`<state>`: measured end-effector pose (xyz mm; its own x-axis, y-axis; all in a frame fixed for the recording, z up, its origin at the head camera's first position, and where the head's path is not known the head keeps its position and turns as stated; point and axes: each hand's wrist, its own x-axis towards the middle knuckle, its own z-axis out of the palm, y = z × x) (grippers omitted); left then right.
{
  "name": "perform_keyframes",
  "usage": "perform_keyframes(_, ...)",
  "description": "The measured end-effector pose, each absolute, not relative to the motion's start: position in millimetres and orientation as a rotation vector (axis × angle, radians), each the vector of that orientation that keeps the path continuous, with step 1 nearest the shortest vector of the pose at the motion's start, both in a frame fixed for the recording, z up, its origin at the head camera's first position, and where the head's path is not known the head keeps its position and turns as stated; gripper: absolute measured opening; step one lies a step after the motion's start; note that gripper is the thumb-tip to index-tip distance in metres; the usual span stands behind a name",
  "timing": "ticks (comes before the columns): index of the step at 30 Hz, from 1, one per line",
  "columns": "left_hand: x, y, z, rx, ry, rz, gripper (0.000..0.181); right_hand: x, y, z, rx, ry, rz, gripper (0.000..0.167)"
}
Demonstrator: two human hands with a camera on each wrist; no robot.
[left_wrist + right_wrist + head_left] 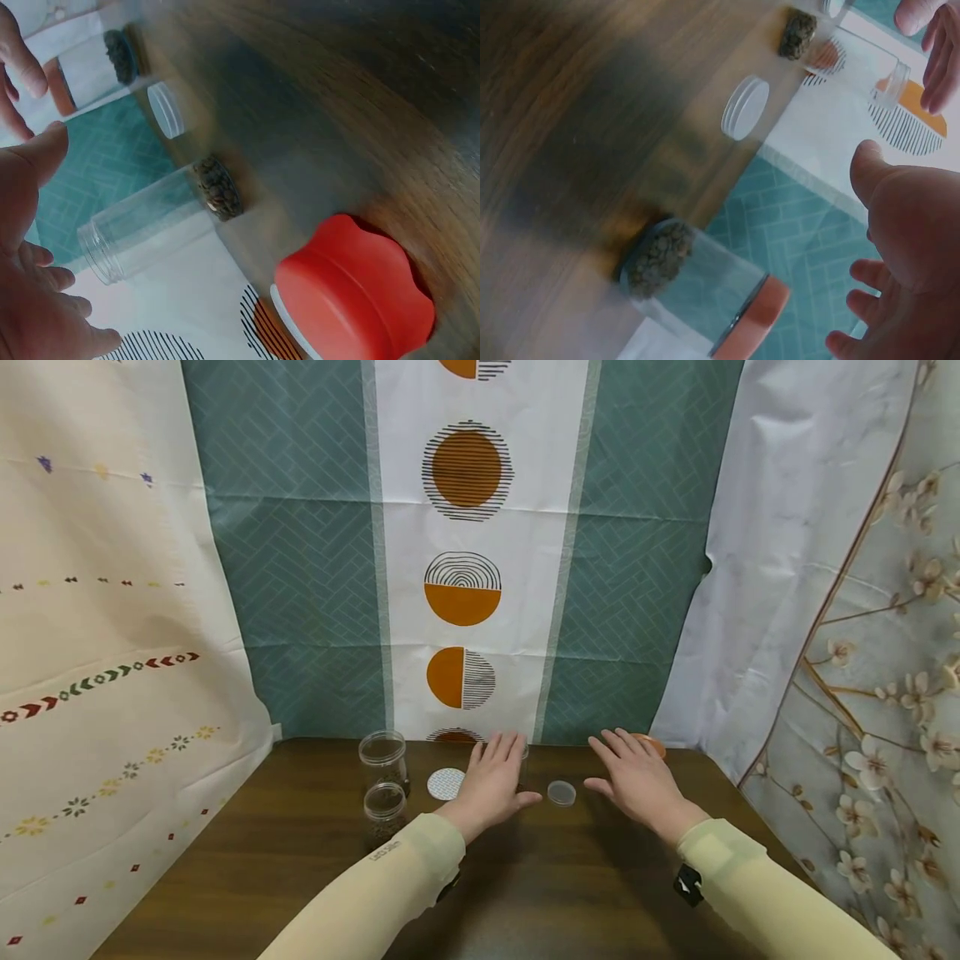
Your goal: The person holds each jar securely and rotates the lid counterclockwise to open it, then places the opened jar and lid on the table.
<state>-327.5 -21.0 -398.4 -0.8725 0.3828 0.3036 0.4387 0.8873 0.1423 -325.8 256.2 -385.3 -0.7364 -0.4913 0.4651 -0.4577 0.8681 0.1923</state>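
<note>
Both hands are held over the table with fingers extended and nothing in them. My left hand [491,783] is in front of a tall uncapped clear jar [154,223] with brown bits at its bottom; the hand mostly hides this jar in the head view. Beside my right hand [637,779] stands a clear jar [705,289] with an orange lid, also holding brown bits and largely covered in the head view. Between the hands lies a small translucent lid [561,793]. Left of the left hand is a red scalloped piece [360,289] with a white patterned top [446,783].
Two uncapped clear jars stand at the table's left, the farther jar [383,760] behind the nearer jar [385,814], both with dark contents. Patterned cloths hang behind and on both sides of the brown wooden table [525,893].
</note>
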Motion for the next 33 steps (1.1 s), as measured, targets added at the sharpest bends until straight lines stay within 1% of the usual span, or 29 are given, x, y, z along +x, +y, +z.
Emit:
perform_keyframes(8, -323.0, -9.2, -394.9, -0.656, -2.776, -0.174, 0.101, -330.8, 269.4, -384.2, 0.607, -2.594, -0.065, 0.073)
perform_keyframes(14, -322.4, 0.4, -393.2, -0.692, -2.760, -0.161, 0.100, -338.1, 281.7, -387.6, 0.567, -2.648, -0.008, 0.073)
perform_keyframes(27, -323.4, 13.2, -395.9, -0.746, -2.778, -0.205, 0.100, -339.9, 295.8, -391.8, 0.587, -2.648, 0.077, 0.070)
perform_keyframes(33, -321.7, 14.8, -396.2, -0.756, -2.785, -0.175, 0.099, -343.2, 300.7, -399.1, 0.618, -2.606, 0.109, 0.071)
